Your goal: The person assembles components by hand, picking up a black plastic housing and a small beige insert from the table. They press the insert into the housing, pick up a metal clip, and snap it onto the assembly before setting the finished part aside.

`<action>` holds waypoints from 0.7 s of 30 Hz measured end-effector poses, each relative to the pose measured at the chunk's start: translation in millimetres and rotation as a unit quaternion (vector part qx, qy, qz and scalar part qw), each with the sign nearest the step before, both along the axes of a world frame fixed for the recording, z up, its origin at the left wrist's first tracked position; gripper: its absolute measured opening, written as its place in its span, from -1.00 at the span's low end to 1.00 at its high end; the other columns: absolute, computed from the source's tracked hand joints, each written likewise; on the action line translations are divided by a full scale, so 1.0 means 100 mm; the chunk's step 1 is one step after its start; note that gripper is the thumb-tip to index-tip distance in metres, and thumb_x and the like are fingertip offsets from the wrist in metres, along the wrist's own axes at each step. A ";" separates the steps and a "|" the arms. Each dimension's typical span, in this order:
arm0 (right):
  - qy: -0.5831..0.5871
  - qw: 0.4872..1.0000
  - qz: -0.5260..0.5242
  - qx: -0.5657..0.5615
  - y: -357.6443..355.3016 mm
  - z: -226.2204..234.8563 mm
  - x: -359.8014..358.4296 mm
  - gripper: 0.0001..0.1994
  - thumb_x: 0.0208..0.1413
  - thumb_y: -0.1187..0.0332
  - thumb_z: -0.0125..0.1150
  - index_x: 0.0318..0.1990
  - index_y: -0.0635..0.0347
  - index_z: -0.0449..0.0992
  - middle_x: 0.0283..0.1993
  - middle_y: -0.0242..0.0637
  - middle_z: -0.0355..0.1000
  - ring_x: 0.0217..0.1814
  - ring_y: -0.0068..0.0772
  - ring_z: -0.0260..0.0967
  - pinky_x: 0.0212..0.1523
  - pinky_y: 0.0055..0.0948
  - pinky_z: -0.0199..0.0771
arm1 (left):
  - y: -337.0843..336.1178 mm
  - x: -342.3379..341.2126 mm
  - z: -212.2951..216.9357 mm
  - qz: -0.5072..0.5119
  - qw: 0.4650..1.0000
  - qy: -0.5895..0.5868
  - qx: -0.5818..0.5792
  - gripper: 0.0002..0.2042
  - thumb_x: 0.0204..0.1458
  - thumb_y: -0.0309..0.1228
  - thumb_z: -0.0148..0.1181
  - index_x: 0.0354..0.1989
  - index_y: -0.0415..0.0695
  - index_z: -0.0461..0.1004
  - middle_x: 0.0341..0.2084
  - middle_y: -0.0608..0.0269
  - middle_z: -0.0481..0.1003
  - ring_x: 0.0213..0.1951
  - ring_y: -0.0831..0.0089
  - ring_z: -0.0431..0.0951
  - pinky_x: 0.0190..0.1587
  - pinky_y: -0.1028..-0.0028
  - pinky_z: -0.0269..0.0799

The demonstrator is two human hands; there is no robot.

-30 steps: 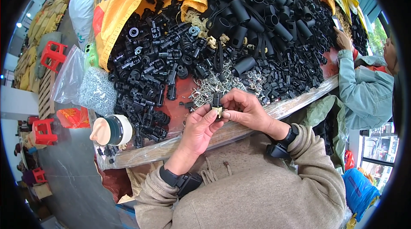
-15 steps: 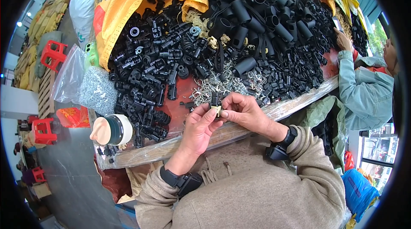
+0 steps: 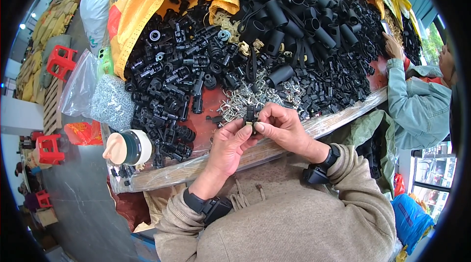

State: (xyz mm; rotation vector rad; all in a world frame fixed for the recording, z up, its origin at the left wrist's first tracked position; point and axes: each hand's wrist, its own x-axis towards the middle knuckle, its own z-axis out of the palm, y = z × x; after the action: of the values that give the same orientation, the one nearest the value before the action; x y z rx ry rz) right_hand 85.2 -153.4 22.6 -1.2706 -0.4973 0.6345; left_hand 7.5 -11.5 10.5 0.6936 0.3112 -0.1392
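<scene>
Close to the table's front edge, both hands meet around one small black plastic part (image 3: 250,113) with a cream-coloured piece at its lower end. My left hand (image 3: 229,145) pinches it from the left, thumb on top. From the other side my right hand (image 3: 282,128) grips it between thumb and forefinger. Fingers cover most of the part, so its exact kind does not show. Just beyond the fingertips lies a heap of small bent metal clips (image 3: 240,101). Black plastic fittings (image 3: 167,85) are piled to the left, and black tubes (image 3: 289,17) with straps at the back.
A lidded cup (image 3: 128,148) stands at the table's left corner, near a clear bag of small metal pieces (image 3: 112,102). Yellow woven sacks (image 3: 142,2) line the back. At the right, a person in a light blue sleeve (image 3: 407,95) reaches to the heap. Red stools (image 3: 61,62) stand left.
My right hand has shifted slightly, its fingers closing further over the part. The cream-coloured piece shows less now. My left hand stays nearly in place.
</scene>
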 end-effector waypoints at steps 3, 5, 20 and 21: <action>0.012 1.000 -0.020 -0.012 0.01 0.03 -0.01 -0.87 -0.01 0.42 0.16 -0.42 0.25 0.35 -0.47 -0.47 0.23 -0.45 -0.73 0.17 -0.52 -0.63 0.25 | 0.01 0.00 0.00 -0.028 1.000 0.000 0.011 -0.77 0.00 -0.39 0.10 -0.18 -0.21 0.40 -0.30 0.25 0.46 -0.31 0.49 0.50 -0.25 0.57 0.44; -0.101 0.993 -0.039 -0.053 0.00 0.03 0.00 -0.87 -0.03 0.41 0.18 -0.39 0.24 0.37 -0.49 -0.45 0.23 -0.48 -0.69 0.19 -0.54 -0.62 0.24 | 0.00 0.00 0.02 -0.031 0.999 0.001 0.014 -0.77 0.01 -0.37 0.08 -0.19 -0.21 0.40 -0.31 0.26 0.46 -0.32 0.50 0.50 -0.25 0.57 0.44; -0.451 0.887 -0.043 -0.091 -0.08 0.03 0.14 -0.75 -0.14 0.41 0.23 -0.24 0.21 0.43 -0.46 -0.27 0.28 -0.48 -0.34 0.30 -0.52 -0.47 0.32 | 0.02 -0.02 -0.01 -0.081 0.996 -0.024 0.015 -0.70 0.10 -0.21 -0.08 -0.19 -0.21 0.36 -0.51 0.33 0.41 -0.53 0.63 0.41 -0.51 0.67 0.37; -0.471 0.868 -0.073 -0.143 -0.10 0.08 0.20 -0.74 -0.15 0.42 0.23 -0.23 0.20 0.42 -0.41 -0.26 0.30 -0.42 -0.32 0.30 -0.46 -0.46 0.33 | 0.02 -0.02 0.01 -0.079 0.996 -0.020 0.021 -0.69 0.10 -0.20 -0.08 -0.19 -0.22 0.36 -0.52 0.33 0.40 -0.56 0.64 0.38 -0.55 0.68 0.32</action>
State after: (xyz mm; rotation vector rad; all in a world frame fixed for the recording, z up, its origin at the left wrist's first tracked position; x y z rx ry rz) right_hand 105.7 -163.2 30.3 -1.8589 -1.1198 -0.1050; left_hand 5.6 -9.4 11.0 0.7610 0.2209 -0.2699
